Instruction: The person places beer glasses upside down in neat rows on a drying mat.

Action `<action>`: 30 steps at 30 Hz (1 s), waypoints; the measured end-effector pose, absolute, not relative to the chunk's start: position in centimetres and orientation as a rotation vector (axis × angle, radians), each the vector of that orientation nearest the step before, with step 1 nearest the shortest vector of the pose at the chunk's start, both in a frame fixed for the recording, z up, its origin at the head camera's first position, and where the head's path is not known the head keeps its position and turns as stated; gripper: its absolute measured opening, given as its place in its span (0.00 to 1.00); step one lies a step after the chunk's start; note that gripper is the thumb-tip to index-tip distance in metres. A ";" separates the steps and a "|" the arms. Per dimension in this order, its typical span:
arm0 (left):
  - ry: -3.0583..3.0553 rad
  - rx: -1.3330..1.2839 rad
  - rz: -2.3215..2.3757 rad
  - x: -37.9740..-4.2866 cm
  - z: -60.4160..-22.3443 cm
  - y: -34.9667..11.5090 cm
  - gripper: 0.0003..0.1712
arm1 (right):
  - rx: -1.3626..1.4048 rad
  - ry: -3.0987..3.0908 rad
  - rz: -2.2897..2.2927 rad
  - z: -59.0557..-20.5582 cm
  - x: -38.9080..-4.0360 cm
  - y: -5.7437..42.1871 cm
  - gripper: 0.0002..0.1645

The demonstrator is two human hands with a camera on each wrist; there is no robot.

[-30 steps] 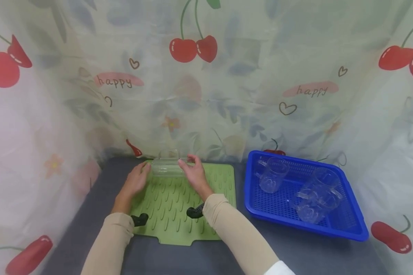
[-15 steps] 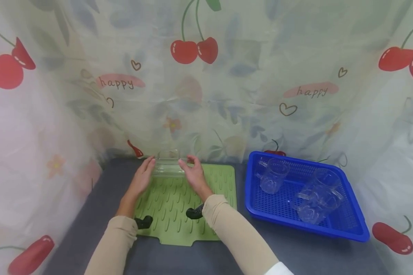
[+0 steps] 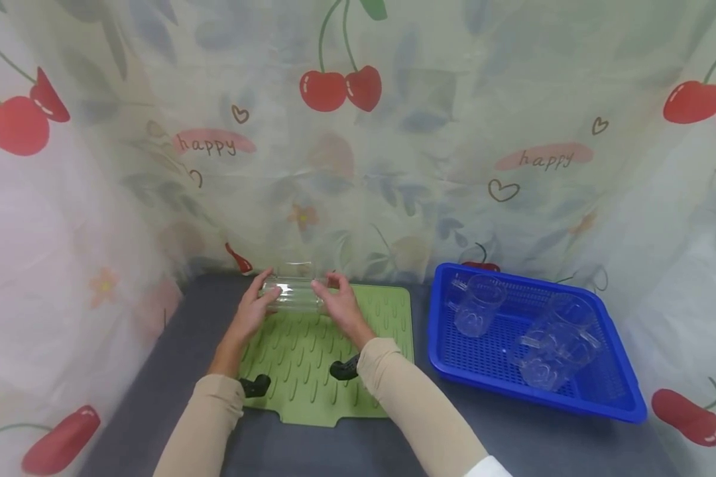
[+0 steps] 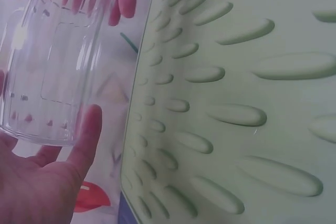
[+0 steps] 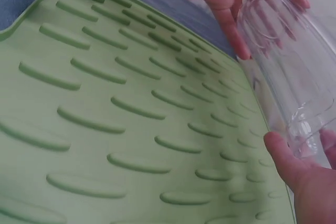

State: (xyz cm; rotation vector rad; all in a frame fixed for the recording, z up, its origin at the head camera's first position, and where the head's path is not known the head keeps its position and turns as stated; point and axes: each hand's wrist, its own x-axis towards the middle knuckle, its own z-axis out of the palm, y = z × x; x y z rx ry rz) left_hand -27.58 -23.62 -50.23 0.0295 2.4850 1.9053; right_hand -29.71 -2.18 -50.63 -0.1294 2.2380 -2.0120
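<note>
A clear glass mug [image 3: 295,295] lies sideways between my two hands, over the far part of a green ridged drying mat [image 3: 310,381], with its handle facing the back curtain. My left hand [image 3: 253,314] grips its left end; the thumb [image 4: 90,129] lies along the side in the left wrist view. At the other end my right hand [image 3: 343,307] holds it between thumb and fingers. The right wrist view shows the same mug [image 5: 294,66] tilted, with the right thumb [image 5: 281,153] close by its lower end.
To the right stands a blue plastic basket [image 3: 537,399] with a clear mug [image 3: 480,308] at its left and more clear mugs [image 3: 551,361] clustered at its right. A cherry-print curtain [image 3: 417,199] encloses the dark grey table [image 3: 173,377]. Black wrist devices [image 3: 345,368] overlap the mat.
My left hand has moved right and closed round the mug's left end, its thumb now across the glass. The mug has come slightly nearer. My right hand keeps its hold.
</note>
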 end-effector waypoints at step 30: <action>2.802 0.067 1.693 -27.7 -49.2 -23.5 0.36 | -0.827 3.065 -1.092 -50.4 -29.3 -0.9 0.32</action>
